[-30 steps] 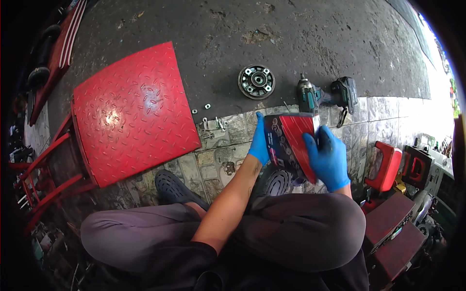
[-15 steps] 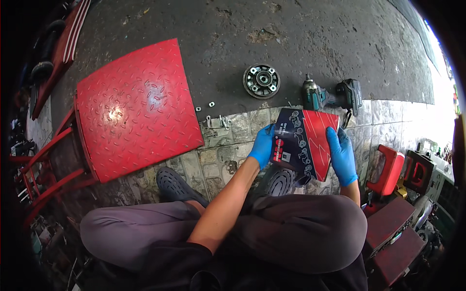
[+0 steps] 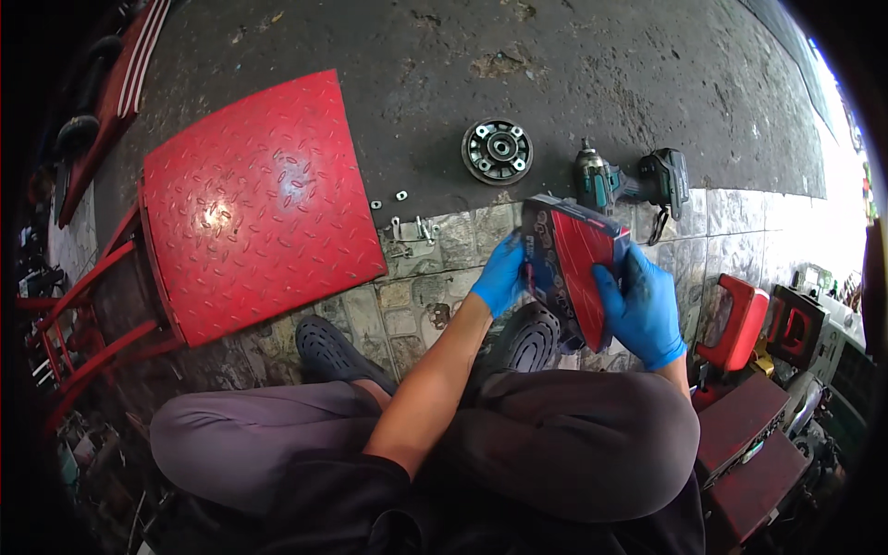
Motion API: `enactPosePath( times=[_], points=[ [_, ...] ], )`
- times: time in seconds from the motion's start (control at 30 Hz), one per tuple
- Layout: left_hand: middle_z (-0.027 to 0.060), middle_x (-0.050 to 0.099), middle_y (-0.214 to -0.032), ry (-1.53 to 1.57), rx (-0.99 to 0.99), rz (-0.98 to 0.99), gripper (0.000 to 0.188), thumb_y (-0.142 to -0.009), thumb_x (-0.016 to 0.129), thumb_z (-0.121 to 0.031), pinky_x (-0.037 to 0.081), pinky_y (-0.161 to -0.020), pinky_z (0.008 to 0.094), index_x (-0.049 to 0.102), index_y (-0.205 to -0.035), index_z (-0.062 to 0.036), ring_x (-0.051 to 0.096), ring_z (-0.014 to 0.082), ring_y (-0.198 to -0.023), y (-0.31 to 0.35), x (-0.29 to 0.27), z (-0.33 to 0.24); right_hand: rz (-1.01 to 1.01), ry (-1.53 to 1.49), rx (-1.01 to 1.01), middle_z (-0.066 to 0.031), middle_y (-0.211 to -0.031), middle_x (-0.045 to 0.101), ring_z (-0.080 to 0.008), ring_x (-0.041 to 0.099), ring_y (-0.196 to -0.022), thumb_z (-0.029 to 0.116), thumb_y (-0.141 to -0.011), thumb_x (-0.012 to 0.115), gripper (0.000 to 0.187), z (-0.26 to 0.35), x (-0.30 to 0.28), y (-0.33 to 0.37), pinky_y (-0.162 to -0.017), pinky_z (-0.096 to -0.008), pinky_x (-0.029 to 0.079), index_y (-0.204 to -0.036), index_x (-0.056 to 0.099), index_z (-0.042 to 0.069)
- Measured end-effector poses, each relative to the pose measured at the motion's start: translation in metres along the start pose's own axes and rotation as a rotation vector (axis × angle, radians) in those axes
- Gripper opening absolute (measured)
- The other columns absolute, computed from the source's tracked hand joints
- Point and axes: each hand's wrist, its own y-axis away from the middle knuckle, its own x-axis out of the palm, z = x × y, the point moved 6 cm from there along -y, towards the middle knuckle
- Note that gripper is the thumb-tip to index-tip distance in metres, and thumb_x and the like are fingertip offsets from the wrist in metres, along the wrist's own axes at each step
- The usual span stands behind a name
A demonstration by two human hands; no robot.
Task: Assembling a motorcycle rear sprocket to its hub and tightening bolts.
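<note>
Between my two blue-gloved hands is a flat cardboard box (image 3: 581, 268), dark blue and red with white line drawings. It is tilted, so its far narrow side shows. My left hand (image 3: 501, 276) grips the box's left edge. On the right edge, my right hand (image 3: 640, 303) has its thumb on the red face, with its other fingers partly hidden behind. Beyond the box, a round metal sprocket hub (image 3: 499, 152) lies on the dark floor. To its right rests a teal and black cordless impact wrench (image 3: 629, 179) on its side.
A red diamond-plate platform (image 3: 264, 213) stands at the left. Bolts and small metal plates (image 3: 413, 231) lie beside it, with two nuts (image 3: 388, 200) just beyond. Red tool cases (image 3: 733, 322) and a dark red metal toolbox (image 3: 747, 435) crowd the right side.
The box has tipped, so its face is foreshortened and its far side now shows. My right hand has shifted slightly left and inward with it.
</note>
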Motion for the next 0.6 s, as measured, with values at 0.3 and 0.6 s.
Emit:
enactPosePath(
  times=[0.3, 0.6],
  points=[
    [0.0055, 0.071, -0.099, -0.708, 0.322, -0.091, 0.026, -0.101, 0.048, -0.016, 0.052, -0.079, 0.0276, 0.065, -0.117, -0.0042, 0.063, 0.0115, -0.086, 0.018, 0.012, -0.073, -0.156, -0.447, -0.234, -0.0086, -0.073, 0.063, -0.012, 0.046, -0.059, 0.013, -0.094, 0.059, 0.02, 0.003, -0.008, -0.004, -0.055, -0.03, 0.041, -0.101, 0.063, -0.006],
    [0.0067, 0.072, -0.096, -0.119, -0.174, -0.008, 0.038, -0.105, 0.044, -0.033, 0.051, -0.07, 0.0292, 0.069, -0.113, -0.0059, 0.063, 0.0114, -0.084, -0.007, 0.006, -0.007, -0.17, -0.214, -0.11, -0.0089, -0.069, 0.062, -0.0132, 0.048, -0.057, 0.011, -0.09, 0.063, 0.014, -0.008, -0.012, 0.0, -0.054, -0.0306, 0.042, -0.087, 0.059, -0.002]
  ],
)
